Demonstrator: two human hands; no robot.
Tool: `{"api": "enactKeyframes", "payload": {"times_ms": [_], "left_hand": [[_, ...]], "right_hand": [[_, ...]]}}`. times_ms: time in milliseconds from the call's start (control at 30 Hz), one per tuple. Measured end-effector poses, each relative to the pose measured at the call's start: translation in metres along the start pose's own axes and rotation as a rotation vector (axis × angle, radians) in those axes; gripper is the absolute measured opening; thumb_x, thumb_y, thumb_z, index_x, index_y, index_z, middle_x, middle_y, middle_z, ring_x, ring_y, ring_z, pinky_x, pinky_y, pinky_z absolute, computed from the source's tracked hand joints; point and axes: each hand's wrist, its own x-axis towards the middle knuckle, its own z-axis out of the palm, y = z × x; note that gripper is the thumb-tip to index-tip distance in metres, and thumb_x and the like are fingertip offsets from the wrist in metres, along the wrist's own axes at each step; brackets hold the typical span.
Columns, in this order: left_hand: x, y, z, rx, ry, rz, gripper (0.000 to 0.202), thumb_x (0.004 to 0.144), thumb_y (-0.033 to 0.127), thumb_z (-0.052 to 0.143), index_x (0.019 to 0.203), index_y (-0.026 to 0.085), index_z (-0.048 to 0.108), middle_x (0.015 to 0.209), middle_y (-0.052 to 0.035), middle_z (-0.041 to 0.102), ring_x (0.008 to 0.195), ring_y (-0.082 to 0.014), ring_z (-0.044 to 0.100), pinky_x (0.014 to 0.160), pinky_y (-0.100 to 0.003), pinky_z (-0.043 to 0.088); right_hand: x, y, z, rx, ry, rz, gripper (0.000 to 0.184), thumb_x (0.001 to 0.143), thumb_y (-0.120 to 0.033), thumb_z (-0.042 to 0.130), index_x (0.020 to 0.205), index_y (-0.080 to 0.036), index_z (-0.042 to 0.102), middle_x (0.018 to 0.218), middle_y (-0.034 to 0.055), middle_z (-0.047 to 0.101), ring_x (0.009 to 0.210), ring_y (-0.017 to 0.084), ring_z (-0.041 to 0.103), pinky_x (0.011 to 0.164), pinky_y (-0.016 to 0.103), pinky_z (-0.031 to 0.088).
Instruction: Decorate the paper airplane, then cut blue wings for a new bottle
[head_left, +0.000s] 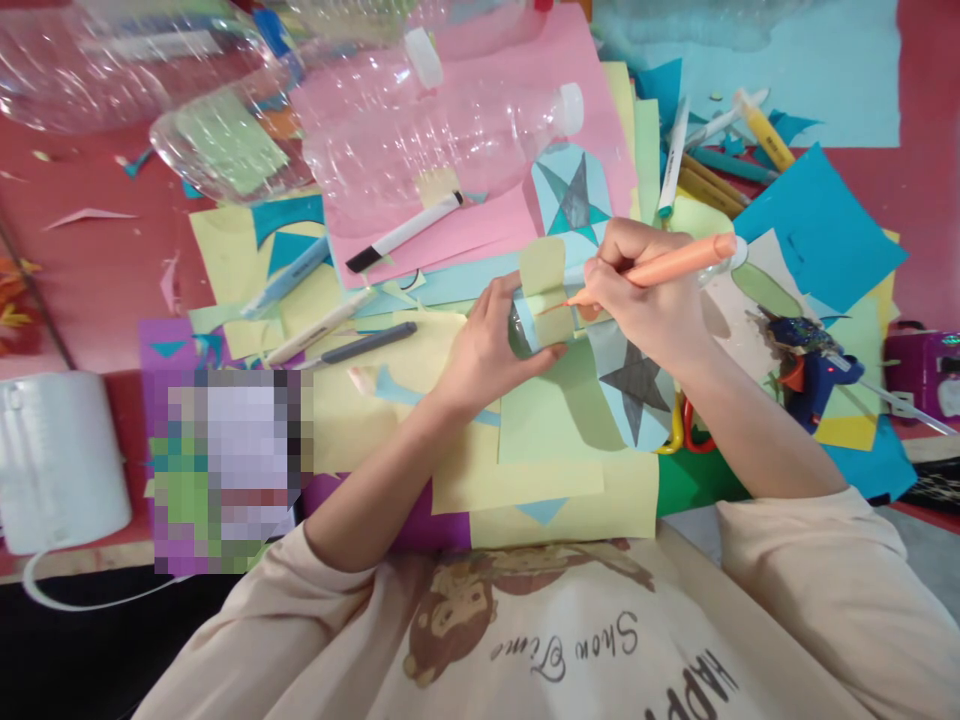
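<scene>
My left hand (491, 340) is wrapped round the end of a clear plastic bottle (534, 322) lying on its side, with pale yellow paper strips (544, 270) stuck on it. My right hand (637, 295) grips an orange marker pen (671, 262) and its tip touches the paper strip on the bottle. Light-blue paper shapes with a dark star, one at the back (574, 200) and one at the front (637, 390), stick out from the bottle on either side. Much of the bottle is hidden by my hands.
Coloured paper sheets and scraps cover the red table (90, 270). Several empty clear bottles (442, 135) lie at the back. Markers (401, 232) lie on the left, more pens (712, 175) at the back right. A blue glue gun (814, 365) and red-and-yellow-handled scissors (684, 435) lie right. A white roll (60, 460) stands left.
</scene>
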Motion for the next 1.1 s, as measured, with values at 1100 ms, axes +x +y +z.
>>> {"api": "enactKeyframes", "payload": {"times_ms": [1100], "left_hand": [[-0.002,-0.007,-0.009,-0.034,0.072,0.010,0.067,0.082,0.069,0.052,0.129,0.026,0.034,0.119,-0.0098,0.055,0.112,-0.0274,0.058,0.084,-0.039,0.050]], "right_hand": [[-0.015,0.000,0.005,-0.014,0.056,-0.075,0.027,0.085,-0.032,0.060,0.063,-0.025,0.046,0.055,-0.0046,0.049,0.055,0.013,0.053,0.052,0.029,0.047]]}}
